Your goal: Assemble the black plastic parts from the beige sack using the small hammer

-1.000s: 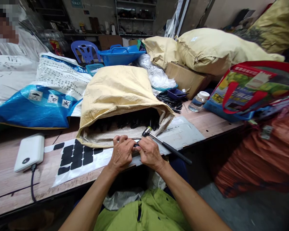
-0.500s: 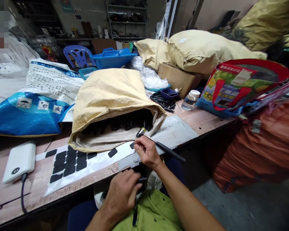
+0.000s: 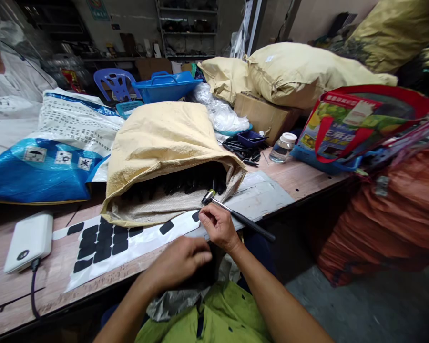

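My right hand (image 3: 219, 226) is at the table's front edge, thumb and fingertips pinched together; anything between them is hidden. Close by its fingertips is a black rounded sticker (image 3: 196, 216) on a white backing sheet (image 3: 184, 222). A small hammer (image 3: 241, 219) with a black handle lies just beyond that hand, its head by the sack mouth. My left hand (image 3: 182, 261) hovers over the front edge, slightly blurred, fingers loosely bent and thumb apart, with nothing visible in it. The open yellow woven sack (image 3: 164, 133) holds dark slender pieces (image 3: 186, 185). Several black stickers (image 3: 105, 238) sit in rows on the sheet.
At left are a white power bank (image 3: 30, 242) with a cable and a blue-white sack (image 3: 57, 152). To the right stand a clear jar (image 3: 283, 148), a pile of black parts (image 3: 241, 150) and a colourful bag (image 3: 346, 128). An orange-red sack (image 3: 386, 224) rests beside the table.
My left hand has risen and moved forward from above my lap. The dark piece seen by its fingers before is out of sight. My right hand has stayed in place.
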The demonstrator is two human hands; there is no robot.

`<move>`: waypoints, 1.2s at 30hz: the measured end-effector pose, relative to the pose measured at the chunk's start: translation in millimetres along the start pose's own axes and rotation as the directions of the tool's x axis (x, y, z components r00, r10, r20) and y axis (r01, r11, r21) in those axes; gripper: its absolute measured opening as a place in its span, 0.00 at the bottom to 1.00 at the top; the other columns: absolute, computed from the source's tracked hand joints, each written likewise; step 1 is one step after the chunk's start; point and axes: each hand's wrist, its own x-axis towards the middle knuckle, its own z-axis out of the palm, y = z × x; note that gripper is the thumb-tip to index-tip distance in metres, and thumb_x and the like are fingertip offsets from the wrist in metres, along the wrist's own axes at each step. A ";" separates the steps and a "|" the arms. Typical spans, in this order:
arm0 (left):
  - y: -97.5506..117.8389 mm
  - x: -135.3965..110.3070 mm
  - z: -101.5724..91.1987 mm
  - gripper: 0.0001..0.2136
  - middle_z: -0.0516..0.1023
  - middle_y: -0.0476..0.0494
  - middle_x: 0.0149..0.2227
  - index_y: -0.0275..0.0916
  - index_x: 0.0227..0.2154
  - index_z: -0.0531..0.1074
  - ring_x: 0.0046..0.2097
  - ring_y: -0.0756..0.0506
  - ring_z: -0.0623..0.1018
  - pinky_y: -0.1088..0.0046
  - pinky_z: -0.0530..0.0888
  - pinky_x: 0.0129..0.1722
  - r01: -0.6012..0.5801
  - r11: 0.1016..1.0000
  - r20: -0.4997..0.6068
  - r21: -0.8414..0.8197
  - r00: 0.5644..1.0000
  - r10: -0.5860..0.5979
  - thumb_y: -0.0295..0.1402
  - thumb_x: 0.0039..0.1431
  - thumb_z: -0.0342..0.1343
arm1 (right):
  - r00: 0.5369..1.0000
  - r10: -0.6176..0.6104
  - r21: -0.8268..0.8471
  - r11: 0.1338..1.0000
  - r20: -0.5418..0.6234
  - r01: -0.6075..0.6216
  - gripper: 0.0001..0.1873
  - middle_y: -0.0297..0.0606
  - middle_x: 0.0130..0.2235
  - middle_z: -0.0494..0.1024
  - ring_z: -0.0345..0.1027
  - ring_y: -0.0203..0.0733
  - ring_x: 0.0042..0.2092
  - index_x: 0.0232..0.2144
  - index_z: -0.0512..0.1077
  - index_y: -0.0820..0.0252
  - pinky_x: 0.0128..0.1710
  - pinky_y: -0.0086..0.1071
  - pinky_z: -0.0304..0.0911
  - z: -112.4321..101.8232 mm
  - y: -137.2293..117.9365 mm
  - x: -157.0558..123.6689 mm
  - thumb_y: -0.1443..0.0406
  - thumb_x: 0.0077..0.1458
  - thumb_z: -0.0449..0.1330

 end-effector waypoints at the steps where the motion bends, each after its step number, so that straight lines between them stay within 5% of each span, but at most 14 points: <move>1: 2.4 11.6 -16.9 0.10 0.83 0.49 0.36 0.43 0.36 0.80 0.38 0.44 0.79 0.71 0.71 0.39 -0.026 1.000 -0.112 -0.005 0.993 0.025 0.37 0.64 0.53 | 1.000 0.004 0.007 1.000 -0.010 -0.004 0.10 0.35 0.30 0.73 0.65 0.39 0.32 0.32 0.73 0.57 0.33 0.33 0.61 0.0 0.2 -0.1 0.61 0.64 0.56; 4: -0.9 54.0 -58.5 0.10 0.82 0.45 0.36 0.40 0.37 0.81 0.38 0.43 0.78 0.68 0.72 0.39 0.064 0.988 -0.419 0.139 0.908 0.000 0.37 0.55 0.62 | 0.998 0.048 0.021 0.999 -0.034 -0.048 0.10 0.35 0.31 0.74 0.64 0.38 0.30 0.37 0.76 0.57 0.32 0.33 0.61 0.1 2.4 -0.1 0.61 0.65 0.56; 10: -0.5 116.7 -100.1 0.20 0.83 0.43 0.41 0.37 0.47 0.81 0.41 0.42 0.79 0.70 0.74 0.42 0.051 0.975 -0.449 0.216 0.892 0.053 0.30 0.47 0.63 | 0.977 0.146 0.111 0.985 -0.152 -0.130 0.14 0.38 0.35 0.78 0.69 0.40 0.33 0.46 0.76 0.59 0.35 0.32 0.66 1.1 9.9 0.7 0.60 0.65 0.56; 15: 0.0 138.1 -103.4 0.16 0.84 0.37 0.43 0.38 0.45 0.81 0.46 0.37 0.81 0.65 0.75 0.46 0.341 0.878 -0.594 0.336 0.800 -0.083 0.33 0.53 0.59 | 0.981 0.112 0.096 0.991 -0.156 -0.097 0.11 0.39 0.36 0.79 0.71 0.40 0.34 0.41 0.78 0.58 0.36 0.33 0.66 1.5 11.2 0.1 0.61 0.64 0.57; 19: 6.7 145.6 -90.4 0.19 0.83 0.32 0.45 0.38 0.51 0.77 0.48 0.33 0.81 0.60 0.75 0.46 0.447 0.804 -0.606 0.393 0.783 -0.139 0.30 0.55 0.57 | 0.983 0.108 0.087 0.992 -0.146 -0.096 0.11 0.38 0.34 0.79 0.69 0.39 0.32 0.40 0.78 0.59 0.34 0.32 0.65 1.6 11.2 -0.1 0.62 0.63 0.57; 25: 13.3 118.6 -91.5 0.22 0.83 0.35 0.42 0.39 0.52 0.75 0.46 0.33 0.81 0.61 0.74 0.43 0.480 0.847 -0.669 0.230 0.710 -0.220 0.32 0.51 0.62 | 0.981 0.114 0.105 0.990 -0.158 -0.098 0.11 0.37 0.34 0.79 0.69 0.38 0.32 0.39 0.78 0.59 0.33 0.30 0.64 0.4 9.5 -0.5 0.62 0.64 0.57; 29: -6.5 72.8 -88.0 0.17 0.83 0.45 0.34 0.40 0.44 0.79 0.39 0.41 0.81 0.69 0.72 0.39 0.348 0.932 -0.584 0.101 0.779 -0.227 0.33 0.48 0.64 | 0.981 0.112 0.116 0.989 -0.159 -0.094 0.10 0.37 0.35 0.79 0.70 0.38 0.33 0.40 0.78 0.59 0.34 0.30 0.64 0.3 10.1 -1.2 0.62 0.64 0.58; 32: -25.2 45.0 -67.6 0.17 0.82 0.48 0.32 0.40 0.43 0.79 0.34 0.44 0.79 0.71 0.70 0.36 0.248 0.968 -0.484 0.021 0.850 -0.208 0.32 0.47 0.63 | 0.981 0.124 0.108 0.988 -0.147 -0.109 0.10 0.37 0.35 0.79 0.69 0.38 0.32 0.40 0.78 0.59 0.33 0.31 0.63 2.4 12.0 -1.9 0.61 0.64 0.57; 36: -45.8 32.2 -33.4 0.14 0.80 0.46 0.34 0.40 0.42 0.81 0.37 0.44 0.77 0.70 0.70 0.38 0.131 0.991 -0.528 0.008 0.843 -0.108 0.30 0.50 0.61 | 0.982 0.141 0.067 0.989 -0.127 -0.133 0.11 0.36 0.35 0.78 0.67 0.38 0.31 0.42 0.76 0.59 0.32 0.31 0.63 1.8 7.5 -0.8 0.61 0.65 0.56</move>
